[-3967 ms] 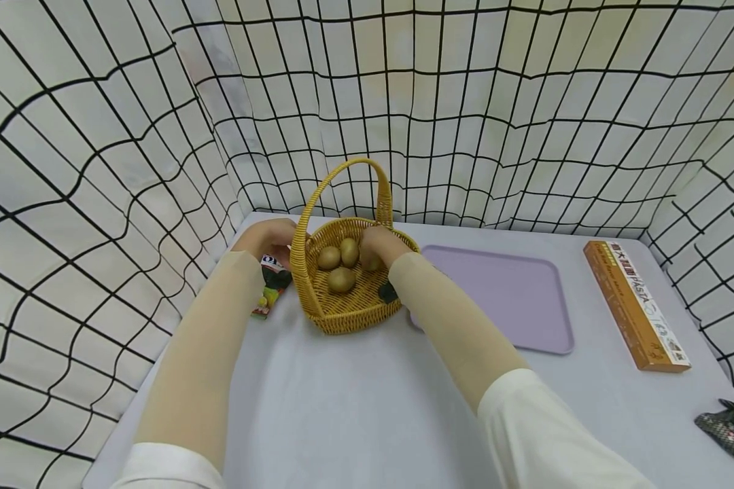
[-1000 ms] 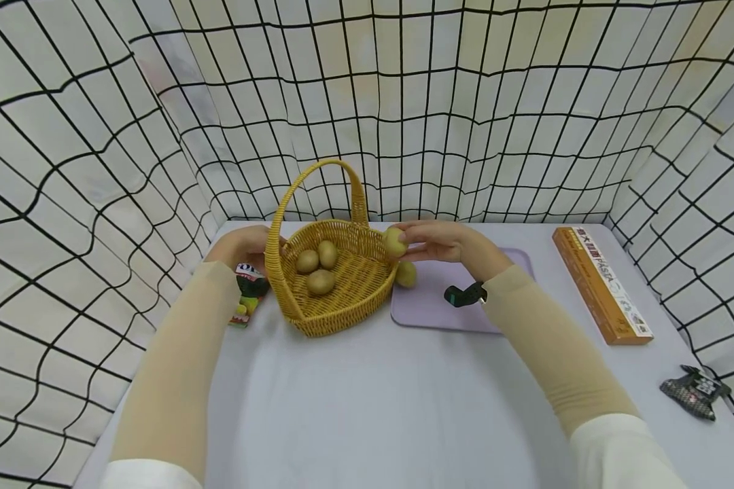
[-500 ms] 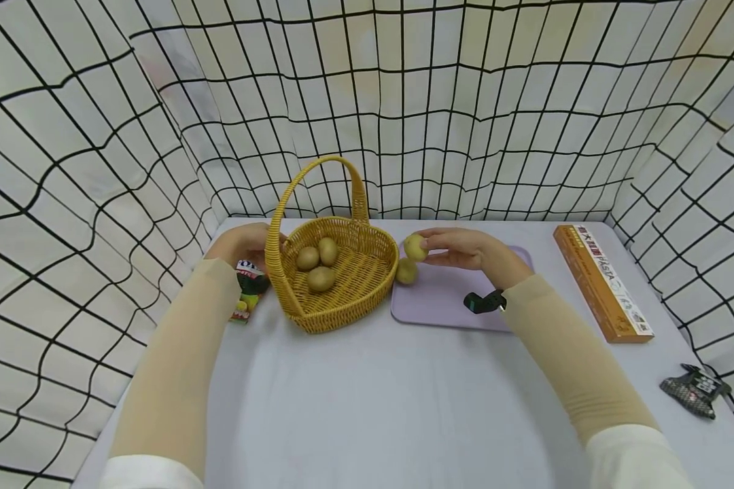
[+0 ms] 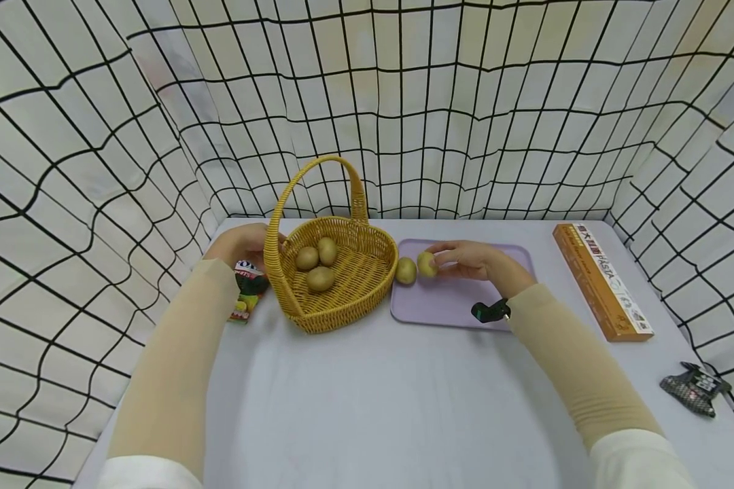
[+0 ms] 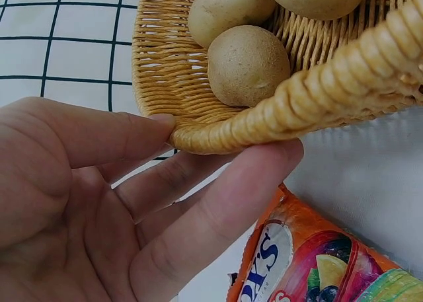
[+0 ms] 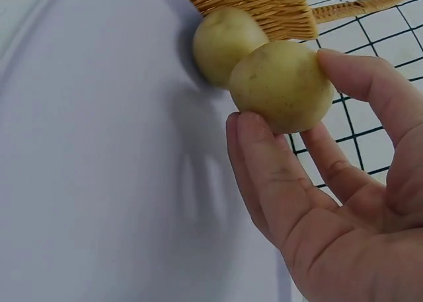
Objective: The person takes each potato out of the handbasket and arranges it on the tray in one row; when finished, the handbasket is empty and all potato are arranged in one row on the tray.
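Note:
In the right wrist view, my right hand (image 6: 344, 183) pinches a potato (image 6: 284, 87) between thumb and fingertips. The head view has this potato low over the left part of the lilac tray (image 4: 465, 309). Beside it, against the basket's side, a second potato (image 4: 406, 270) lies on the tray. My left hand (image 4: 245, 242) grips the wicker basket (image 5: 225, 133) at its left rim, thumb on one side and fingers on the other. Inside the basket are three potatoes (image 4: 321, 279). Under the left hand lies a colourful snack packet (image 5: 317, 262), partly hidden.
An orange pasta box (image 4: 602, 282) lies right of the tray. Farther right, near the table edge, is a small black mesh bag (image 4: 697, 389). Black netting (image 4: 428, 136) over white walls encloses the back and both sides. The basket handle (image 4: 318, 163) arches high.
Four seconds ago my right hand was inside the basket. Since a second ago it has carried the potato rightward from the basket's rim and lowered it toward the tray. My left hand stays on the basket.

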Tool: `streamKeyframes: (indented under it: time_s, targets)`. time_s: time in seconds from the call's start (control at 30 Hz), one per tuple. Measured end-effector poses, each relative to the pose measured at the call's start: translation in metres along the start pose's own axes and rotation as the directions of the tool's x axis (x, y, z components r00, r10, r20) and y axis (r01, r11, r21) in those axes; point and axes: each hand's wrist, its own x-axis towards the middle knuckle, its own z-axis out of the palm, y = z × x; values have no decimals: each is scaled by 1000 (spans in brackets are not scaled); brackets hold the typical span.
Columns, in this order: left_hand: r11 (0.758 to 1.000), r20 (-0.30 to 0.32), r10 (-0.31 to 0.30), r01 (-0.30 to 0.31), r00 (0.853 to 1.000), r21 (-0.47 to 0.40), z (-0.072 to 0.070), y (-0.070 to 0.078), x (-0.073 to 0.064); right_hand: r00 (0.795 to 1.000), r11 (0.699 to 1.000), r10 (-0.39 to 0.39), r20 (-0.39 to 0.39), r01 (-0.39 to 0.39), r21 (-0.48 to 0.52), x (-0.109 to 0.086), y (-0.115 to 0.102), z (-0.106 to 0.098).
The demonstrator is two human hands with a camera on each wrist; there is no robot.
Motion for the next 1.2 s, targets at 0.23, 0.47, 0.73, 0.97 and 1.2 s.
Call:
streamKeyframes:
  time_s: [0.23, 0.47, 0.73, 0.97, 1.2]
  targets:
    - [1000, 3, 7, -7, 1000, 1, 0, 2, -2, 999, 996, -28, -30, 26, -82, 4, 14, 0]
    - [1000, 8, 14, -14, 1000, 3, 0, 1, -4, 998, 997, -33, -52, 30, -71, 6, 16, 4]
    - [998, -17, -21, 22, 1000, 55, -4, -5, -5, 996, 995, -32, -78, 24, -92, 4, 16, 8]
    - [998, -20, -33, 34, 999, 45, -5, -4, -7, 996, 990, -42, -73, 32, -135, 3, 17, 6]
    - [998, -11, -50, 51, 999, 34, -6, -4, -8, 994, 974, -65, -86, 45, -220, 3, 14, 2]
